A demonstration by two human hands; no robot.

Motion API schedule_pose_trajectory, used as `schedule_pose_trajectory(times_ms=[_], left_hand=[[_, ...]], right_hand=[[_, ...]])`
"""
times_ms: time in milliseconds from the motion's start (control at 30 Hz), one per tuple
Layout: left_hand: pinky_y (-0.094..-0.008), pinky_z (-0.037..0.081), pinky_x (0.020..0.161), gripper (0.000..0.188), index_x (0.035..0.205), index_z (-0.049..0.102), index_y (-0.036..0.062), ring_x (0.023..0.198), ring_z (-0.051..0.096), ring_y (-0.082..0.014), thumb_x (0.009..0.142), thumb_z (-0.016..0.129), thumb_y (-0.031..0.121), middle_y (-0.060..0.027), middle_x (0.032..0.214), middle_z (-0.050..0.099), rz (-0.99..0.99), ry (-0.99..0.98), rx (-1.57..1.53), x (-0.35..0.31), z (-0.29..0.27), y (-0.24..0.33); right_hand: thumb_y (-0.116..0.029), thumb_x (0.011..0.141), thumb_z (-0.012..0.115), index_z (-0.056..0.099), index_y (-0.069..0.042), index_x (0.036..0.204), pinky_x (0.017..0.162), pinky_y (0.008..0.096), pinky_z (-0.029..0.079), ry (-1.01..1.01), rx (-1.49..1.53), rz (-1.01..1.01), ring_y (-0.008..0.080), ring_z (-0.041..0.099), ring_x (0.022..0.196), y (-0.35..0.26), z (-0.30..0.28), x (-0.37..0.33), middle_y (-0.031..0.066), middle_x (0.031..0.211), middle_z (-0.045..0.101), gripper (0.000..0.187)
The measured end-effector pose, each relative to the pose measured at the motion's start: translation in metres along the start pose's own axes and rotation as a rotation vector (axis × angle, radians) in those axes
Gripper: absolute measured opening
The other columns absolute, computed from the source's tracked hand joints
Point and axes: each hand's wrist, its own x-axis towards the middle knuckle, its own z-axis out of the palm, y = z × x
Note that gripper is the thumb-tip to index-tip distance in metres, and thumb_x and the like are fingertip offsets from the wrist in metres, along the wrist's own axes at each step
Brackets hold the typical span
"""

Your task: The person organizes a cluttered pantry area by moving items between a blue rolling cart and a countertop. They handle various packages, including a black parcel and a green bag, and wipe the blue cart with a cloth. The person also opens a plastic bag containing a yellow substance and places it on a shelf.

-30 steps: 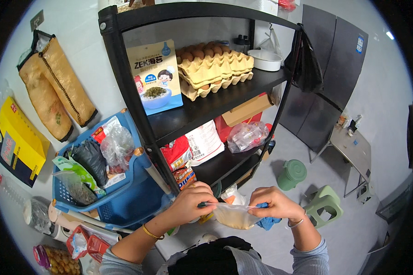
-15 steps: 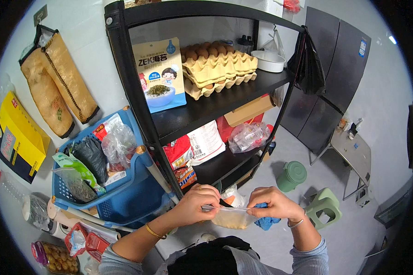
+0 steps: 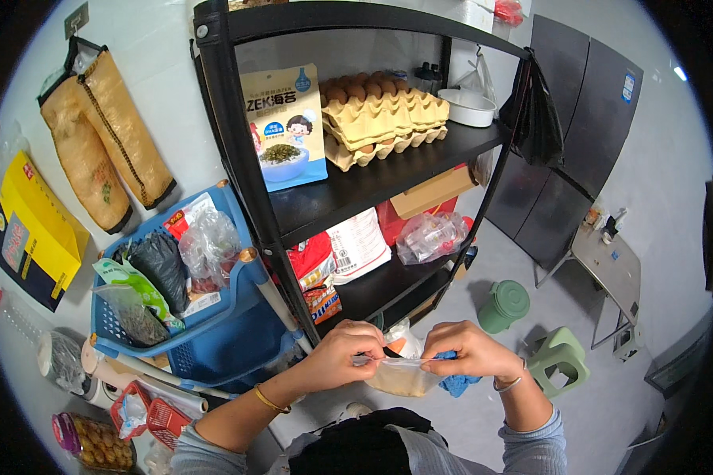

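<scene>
Between my hands hangs a small clear plastic bag (image 3: 404, 381) with pale yellowish contents at its bottom; I cannot make out what they are. My left hand (image 3: 352, 351) pinches the left end of the bag's top edge. At the right end, my right hand (image 3: 465, 350) grips the same edge between thumb and finger. The bag's upper edge runs nearly straight from one hand to the other. Behind and partly hidden by the right hand is a bright blue crumpled thing (image 3: 456, 385).
Ahead stands a black shelf rack (image 3: 396, 176) with egg trays (image 3: 384, 119), a seaweed pouch (image 3: 285, 131) and a white bowl (image 3: 469, 108). Left is a blue basket cart (image 3: 214, 317) with bagged goods. A green bin (image 3: 505, 307) and green stool (image 3: 558, 360) are on the right.
My right hand has shifted slightly left along the bag's top edge, closer to my left hand. The shelf and basket sit slightly further right in the picture.
</scene>
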Motion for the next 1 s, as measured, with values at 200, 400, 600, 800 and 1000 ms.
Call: schedule_pose_trajectory(times_ms=[200,400,600,800,1000], left_hand=[[-0.0313,0.038,0.081,0.007,0.072,0.062,0.0044,0.093,0.056,-0.0215,0.069,0.065,0.009,-0.0054,0.083,0.06,0.01,0.023,0.056,0.0,-0.002,0.006],[-0.0323,0.037,0.083,0.006,0.074,0.062,0.0055,0.095,0.055,-0.0208,0.07,0.066,0.01,-0.0061,0.085,0.061,0.023,-0.03,0.062,-0.002,0.002,0.007],[-0.0338,0.037,0.083,0.008,0.073,0.061,0.0066,0.097,0.056,-0.0202,0.072,0.065,0.013,-0.0062,0.086,0.061,0.002,-0.017,0.234,-0.005,-0.001,0.015],[-0.0331,0.033,0.082,0.007,0.074,0.061,0.0078,0.096,0.055,-0.0179,0.073,0.063,0.015,-0.0072,0.095,0.061,0.036,-0.061,0.29,-0.002,0.004,0.018],[-0.0326,0.033,0.084,0.006,0.07,0.06,0.0076,0.095,0.056,-0.0178,0.071,0.062,0.013,-0.0072,0.092,0.062,-0.018,-0.015,0.226,-0.007,0.0,0.02]], right_hand=[[-0.012,0.074,0.065,0.062,-0.001,0.076,0.058,0.033,0.042,-0.017,-0.01,-0.011,0.0249,0.055,0.063,0.002,0.002,0.001,0.0098,0.069,0.057,0.012],[-0.012,0.074,0.065,0.063,-0.001,0.079,0.058,0.0333,0.042,-0.034,-0.013,-0.059,0.0253,0.055,0.064,0.0,0.004,0.006,0.0101,0.069,0.058,0.012],[-0.014,0.074,0.065,0.065,-0.003,0.082,0.058,0.0334,0.042,-0.065,-0.039,-0.046,0.0255,0.056,0.065,-0.001,0.005,0.007,0.0096,0.071,0.059,0.013],[-0.009,0.073,0.067,0.063,-0.001,0.078,0.061,0.0317,0.042,-0.082,-0.06,-0.053,0.023,0.055,0.067,-0.005,0.007,0.013,0.0082,0.071,0.06,0.011],[-0.016,0.069,0.073,0.065,-0.002,0.085,0.064,0.0304,0.043,0.004,-0.004,0.002,0.0208,0.056,0.072,0.007,0.003,0.006,0.0076,0.079,0.061,0.022]])
